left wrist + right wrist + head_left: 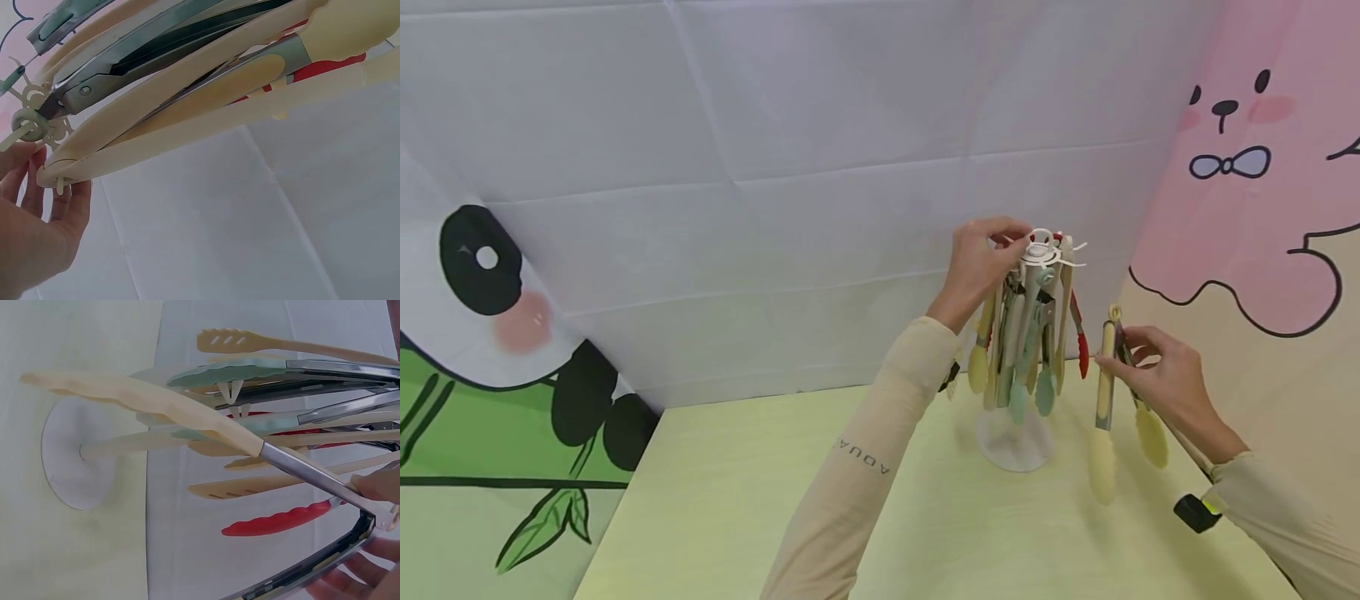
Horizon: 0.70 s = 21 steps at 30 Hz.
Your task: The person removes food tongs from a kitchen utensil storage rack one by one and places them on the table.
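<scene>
A white rotating utensil stand [1042, 250] rises from a round base [1015, 450], its top ringed with hooks. From these hang green-tipped tongs [225, 373], red-tipped tongs [275, 522] and a wooden slotted turner [240, 342], among several others. My left hand [981, 262] pinches the stand's top rim between thumb and fingers; cream tongs [212, 128] hang close by in the left wrist view. To the right of the stand, my right hand [1168, 379] holds yellow-tipped tongs [1103, 471] near their hinged end. Their arms are spread and their tips point down, above the table.
The stand is on a pale yellow table [737, 483], near its back edge. Behind hangs a creased white cloth wall [820, 225]. A pink cartoon panel [1247, 225] closes off the right, close to my right arm. A green cartoon panel [475, 433] lies left.
</scene>
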### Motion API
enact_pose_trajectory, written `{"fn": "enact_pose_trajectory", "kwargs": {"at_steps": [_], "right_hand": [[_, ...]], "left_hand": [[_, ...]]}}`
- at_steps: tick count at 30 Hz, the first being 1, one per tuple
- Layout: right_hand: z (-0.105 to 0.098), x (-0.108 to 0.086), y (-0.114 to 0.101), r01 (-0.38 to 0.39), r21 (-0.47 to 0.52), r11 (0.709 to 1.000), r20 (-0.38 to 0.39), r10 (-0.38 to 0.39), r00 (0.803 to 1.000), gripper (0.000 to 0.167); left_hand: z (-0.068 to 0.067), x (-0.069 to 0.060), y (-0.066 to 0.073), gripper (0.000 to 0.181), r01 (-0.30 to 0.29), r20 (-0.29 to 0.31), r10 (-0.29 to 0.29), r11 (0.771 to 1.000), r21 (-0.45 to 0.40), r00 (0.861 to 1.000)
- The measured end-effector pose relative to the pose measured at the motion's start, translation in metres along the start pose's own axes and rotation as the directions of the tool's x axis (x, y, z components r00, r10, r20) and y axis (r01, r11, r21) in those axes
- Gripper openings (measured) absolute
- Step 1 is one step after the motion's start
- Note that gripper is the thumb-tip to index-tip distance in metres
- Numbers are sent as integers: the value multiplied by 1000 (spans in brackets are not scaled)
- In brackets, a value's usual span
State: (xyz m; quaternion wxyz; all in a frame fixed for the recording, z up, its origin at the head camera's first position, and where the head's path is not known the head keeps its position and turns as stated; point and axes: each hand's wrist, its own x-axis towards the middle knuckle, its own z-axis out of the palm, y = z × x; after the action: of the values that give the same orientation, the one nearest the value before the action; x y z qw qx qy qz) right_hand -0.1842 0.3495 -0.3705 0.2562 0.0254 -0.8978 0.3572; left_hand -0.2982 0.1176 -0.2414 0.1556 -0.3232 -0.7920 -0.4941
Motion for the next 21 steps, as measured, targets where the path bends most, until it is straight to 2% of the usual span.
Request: {"fn": "enact_pose_trajectory", "kwargs": {"at_steps": [5,11,21], "right_hand": [[5,0,8,-39,-49,998,31,40,999,49],[10,1,15,-77,-64,995,73,82,994,52],[21,0,26,-67,-92,994,106,76,991,50]], "left_hand": [[0,-2,0,15,1,-4,-1,1000,14,1000],[0,-3,1,15,-11,-14,11,999,32,1000],[2,-4,4,15,-9,-34,11,999,47,999]]}}
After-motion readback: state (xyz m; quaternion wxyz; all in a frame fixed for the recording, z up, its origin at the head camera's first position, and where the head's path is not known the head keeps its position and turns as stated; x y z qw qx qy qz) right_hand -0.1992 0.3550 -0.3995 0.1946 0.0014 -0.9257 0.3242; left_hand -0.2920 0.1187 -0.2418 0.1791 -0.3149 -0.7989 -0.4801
